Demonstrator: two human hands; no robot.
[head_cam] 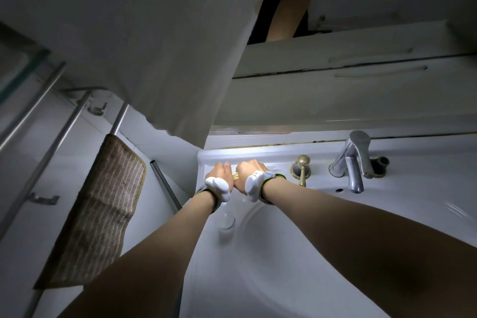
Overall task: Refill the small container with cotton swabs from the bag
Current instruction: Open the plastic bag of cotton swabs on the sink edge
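Observation:
Both of my hands meet at the back left corner of the white sink point(258, 253). Between them shows a small bundle of cotton swabs point(235, 176) with tan sticks. My left hand point(219, 174) and my right hand point(249, 171) both have their fingers curled round the bundle. Each wrist carries a band with a white object on it. The small container and the bag are hidden behind my hands or out of view.
A chrome faucet point(352, 160) and a brass knob point(302, 168) stand on the sink's back rim. A brown striped towel point(100, 212) hangs on a metal rack at left. A cabinet and mirror rise above the sink.

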